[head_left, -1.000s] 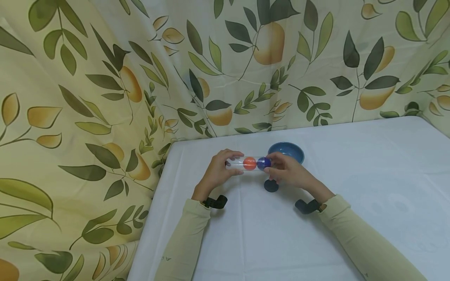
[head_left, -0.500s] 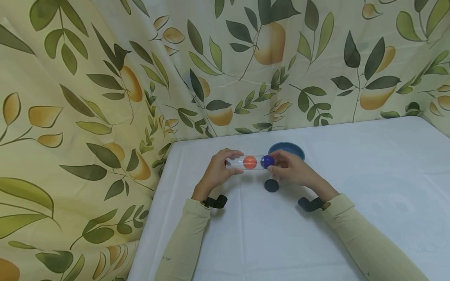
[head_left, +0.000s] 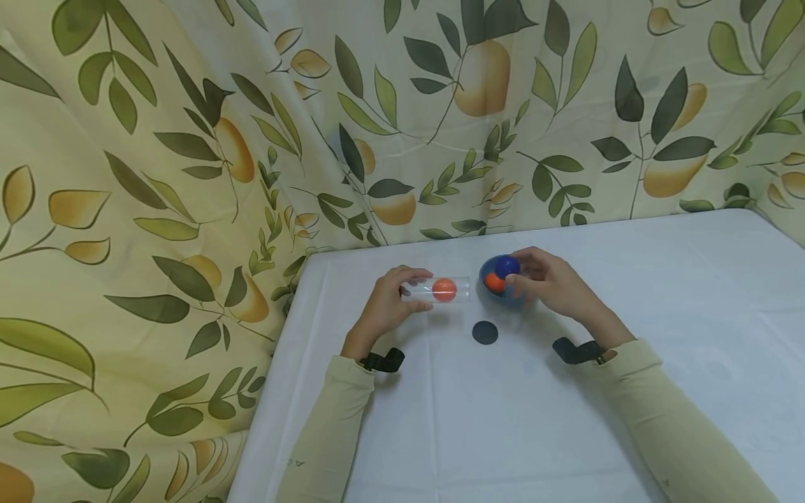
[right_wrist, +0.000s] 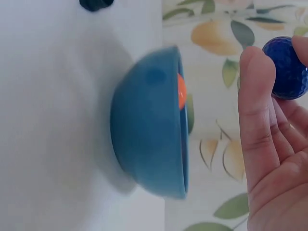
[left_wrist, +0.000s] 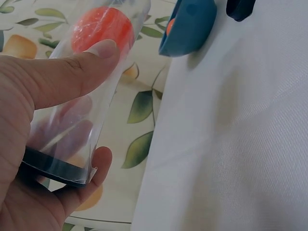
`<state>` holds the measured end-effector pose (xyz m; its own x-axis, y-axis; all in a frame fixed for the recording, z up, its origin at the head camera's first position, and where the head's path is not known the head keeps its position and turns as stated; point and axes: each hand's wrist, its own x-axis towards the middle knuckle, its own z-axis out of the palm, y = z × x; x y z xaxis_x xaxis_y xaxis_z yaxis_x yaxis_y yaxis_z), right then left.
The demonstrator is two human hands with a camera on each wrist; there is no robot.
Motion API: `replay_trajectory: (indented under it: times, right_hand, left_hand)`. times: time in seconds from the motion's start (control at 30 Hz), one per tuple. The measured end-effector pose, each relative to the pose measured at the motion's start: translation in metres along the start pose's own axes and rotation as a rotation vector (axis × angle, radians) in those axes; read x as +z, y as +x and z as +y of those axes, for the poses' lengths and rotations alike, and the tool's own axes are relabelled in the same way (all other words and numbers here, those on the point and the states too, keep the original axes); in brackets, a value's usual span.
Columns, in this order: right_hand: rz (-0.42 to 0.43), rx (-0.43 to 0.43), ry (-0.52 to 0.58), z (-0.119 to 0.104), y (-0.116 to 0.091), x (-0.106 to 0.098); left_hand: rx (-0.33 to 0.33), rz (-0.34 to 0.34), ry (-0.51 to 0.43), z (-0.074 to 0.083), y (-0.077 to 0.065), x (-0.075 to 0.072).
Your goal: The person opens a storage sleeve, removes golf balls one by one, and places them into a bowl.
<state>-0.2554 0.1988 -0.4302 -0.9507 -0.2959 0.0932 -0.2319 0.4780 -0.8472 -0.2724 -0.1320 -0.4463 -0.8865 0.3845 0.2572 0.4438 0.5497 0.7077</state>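
A white cloth covers the surface (head_left: 503,433), with soft creases running along it and a faint pattern in the cloth towards the right. Its far edge meets a hanging fabric (head_left: 402,105), cream with green leaves and yellow-orange fruit, which also fills the whole left side of the room and folds along the upper right. Dim shadows lie on the cloth beneath the forearms.

Above the surface, left of the middle, the person's left hand (head_left: 390,297) grips a transparent tube (head_left: 426,288), thumb along one side and fingers round the other, near its dark end band (left_wrist: 55,166). The tube is held about level, the far end pointing towards the blue bowl (right_wrist: 149,125); an orange ball (head_left: 444,290) sits inside it.

The right hand (head_left: 553,279) is over the bowl, its thumb and fingers pinching a blue ball (head_left: 506,266). In the right wrist view that ball is above the rim and apart from it. A second orange ball (head_left: 495,283) lies in the bowl, which stands upright on the far part of the surface.

Nearer the person, a dark disc (head_left: 485,332) lies flat on the cloth. Each wrist carries a black device, one on the left (head_left: 385,360) and one on the right (head_left: 577,351), just beyond pale green sleeves (head_left: 327,433).
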Motion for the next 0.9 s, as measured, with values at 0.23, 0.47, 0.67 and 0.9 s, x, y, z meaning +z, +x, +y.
replay_trajectory:
  times: [0.23, 0.47, 0.67, 0.9]
  right_hand:
    - [0.077, 0.008, -0.070, 0.006, -0.001, -0.013]
    - [0.121, 0.020, -0.083, 0.012, -0.001, -0.019]
    - [0.144, 0.046, -0.076, 0.013, -0.003, -0.020]
    - [0.160, 0.089, -0.120, 0.015, -0.003, -0.022]
  left_hand:
    - [0.008, 0.006, -0.008, -0.001, -0.001, -0.001]
    - [0.012, 0.005, -0.008, -0.002, -0.001, -0.001]
    - [0.014, -0.004, -0.020, -0.002, -0.001, -0.001]
    - [0.013, 0.007, -0.027, 0.001, -0.001, -0.002]
